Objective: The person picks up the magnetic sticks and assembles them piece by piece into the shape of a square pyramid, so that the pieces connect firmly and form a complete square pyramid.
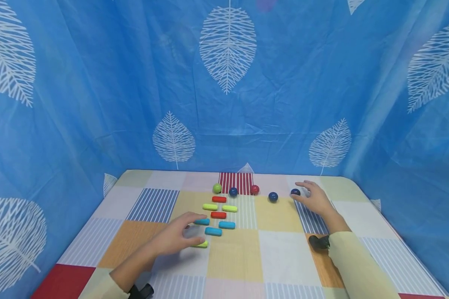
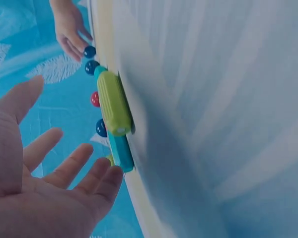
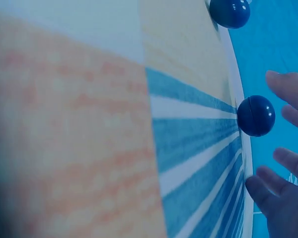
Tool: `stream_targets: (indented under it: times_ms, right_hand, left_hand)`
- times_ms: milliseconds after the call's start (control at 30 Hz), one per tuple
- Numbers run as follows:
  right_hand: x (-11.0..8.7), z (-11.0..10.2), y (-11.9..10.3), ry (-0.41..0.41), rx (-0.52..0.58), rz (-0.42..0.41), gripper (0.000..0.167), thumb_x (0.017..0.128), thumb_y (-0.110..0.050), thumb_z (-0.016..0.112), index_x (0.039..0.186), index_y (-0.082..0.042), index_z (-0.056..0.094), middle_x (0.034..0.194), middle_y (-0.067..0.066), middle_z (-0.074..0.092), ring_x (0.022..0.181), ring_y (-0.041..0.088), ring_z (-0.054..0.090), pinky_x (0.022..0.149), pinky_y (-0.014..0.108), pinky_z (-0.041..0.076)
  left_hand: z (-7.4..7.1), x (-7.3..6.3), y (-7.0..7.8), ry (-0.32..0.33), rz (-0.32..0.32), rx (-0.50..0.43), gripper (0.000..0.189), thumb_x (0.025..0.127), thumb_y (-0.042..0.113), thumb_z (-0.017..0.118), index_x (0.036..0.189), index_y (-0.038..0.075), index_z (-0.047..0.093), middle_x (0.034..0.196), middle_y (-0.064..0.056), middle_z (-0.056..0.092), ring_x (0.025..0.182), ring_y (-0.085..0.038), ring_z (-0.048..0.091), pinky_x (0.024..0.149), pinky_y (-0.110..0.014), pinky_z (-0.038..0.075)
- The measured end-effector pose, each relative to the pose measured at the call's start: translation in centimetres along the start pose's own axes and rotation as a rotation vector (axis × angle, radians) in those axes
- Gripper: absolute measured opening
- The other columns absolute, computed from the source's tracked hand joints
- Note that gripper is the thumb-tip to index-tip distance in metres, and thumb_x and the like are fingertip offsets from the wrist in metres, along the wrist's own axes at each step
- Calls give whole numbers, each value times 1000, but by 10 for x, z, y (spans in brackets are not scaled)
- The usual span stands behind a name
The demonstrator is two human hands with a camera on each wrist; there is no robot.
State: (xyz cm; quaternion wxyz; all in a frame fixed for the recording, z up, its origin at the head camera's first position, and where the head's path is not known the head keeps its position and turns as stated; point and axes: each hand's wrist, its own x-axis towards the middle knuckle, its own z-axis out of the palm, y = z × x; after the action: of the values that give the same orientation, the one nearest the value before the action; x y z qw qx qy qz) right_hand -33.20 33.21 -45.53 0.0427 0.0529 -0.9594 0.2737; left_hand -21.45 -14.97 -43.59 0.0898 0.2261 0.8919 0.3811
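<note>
My left hand hovers with spread fingers over the near end of a group of short ridged bars. Its thumb overlaps a yellow-green bar in the head view, and its fingertips partly cover a blue bar. In the left wrist view, a gap separates the thumb from the yellow-green bar. On the right side of the table, my right hand has its fingers loosely parted around a glossy dark blue ball. The right wrist view shows space between those fingers and the ball.
Two more blue bars, two red bars and two yellow-green bars lie mid-table. Farther back sit a green ball, a red ball and two dark blue balls. Blue curtains hang behind the patchwork tablecloth.
</note>
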Motion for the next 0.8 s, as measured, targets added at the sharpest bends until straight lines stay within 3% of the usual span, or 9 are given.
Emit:
stream_targets:
  times_ms: [233, 400, 600, 800]
  right_hand:
    - [3, 3, 0, -7, 67, 52, 60, 95, -35, 73, 144, -5, 56, 151, 30, 46, 133, 52, 50, 108, 63, 45]
    - [2, 4, -1, -6, 108, 84, 56, 95, -30, 73, 143, -4, 57, 143, 31, 54, 127, 49, 56, 104, 61, 49]
    - [4, 9, 0, 2, 135, 128, 55, 95, -26, 73, 143, -4, 57, 142, 30, 56, 127, 48, 57, 107, 60, 47]
    - [8, 12, 2, 28, 142, 109, 49, 95, -21, 73, 139, -3, 61, 140, 28, 59, 124, 46, 60, 106, 58, 49]
  left_hand:
    - [4, -1, -1, -31, 8, -94, 50, 87, 27, 83, 132, 10, 67, 131, -8, 67, 118, -30, 62, 101, -53, 54]
    - [6, 0, -3, -52, -58, -130, 39, 84, 17, 85, 120, 10, 73, 120, -5, 71, 111, -25, 66, 99, -50, 55]
    - [6, 2, -6, -85, -123, -135, 34, 81, 9, 86, 113, 12, 75, 113, -1, 73, 105, -19, 67, 98, -48, 55]
    - [7, 5, -10, -82, -113, -97, 30, 79, 2, 85, 106, 12, 76, 104, 2, 73, 94, -15, 63, 84, -32, 55]
